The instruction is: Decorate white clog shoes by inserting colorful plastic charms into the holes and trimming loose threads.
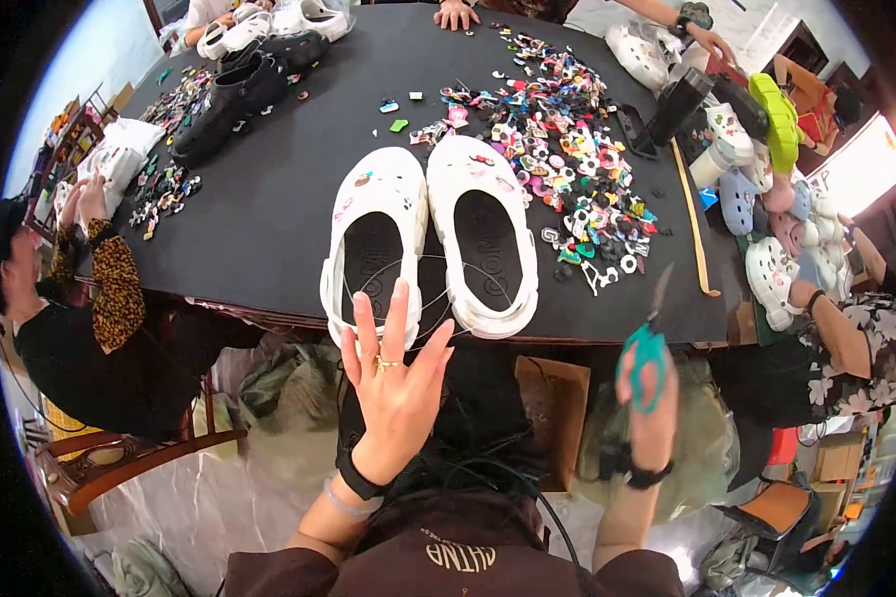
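Note:
Two white clogs stand side by side at the table's near edge, toes pointing away. Small colourful charms sit on the toe of the left clog point(378, 167) and on the right clog point(473, 164). A thin clear cord loops across their openings and heels. My left hand point(396, 393) is open, fingers spread, over the left clog's heel; whether it touches the cord or the shoe I cannot tell. My right hand point(652, 423) is closed around scissors point(647, 370) with teal handles, blades pointing up and away, right of the clogs and partly blurred by motion.
A large heap of charms point(567, 139) spreads over the black table point(269, 209). A yellow strip point(695, 219), a black bottle point(679, 104) and several clogs line the right. Black clogs point(231, 104) lie far left. Other people work around the table. A cardboard box point(550, 418) stands below its edge.

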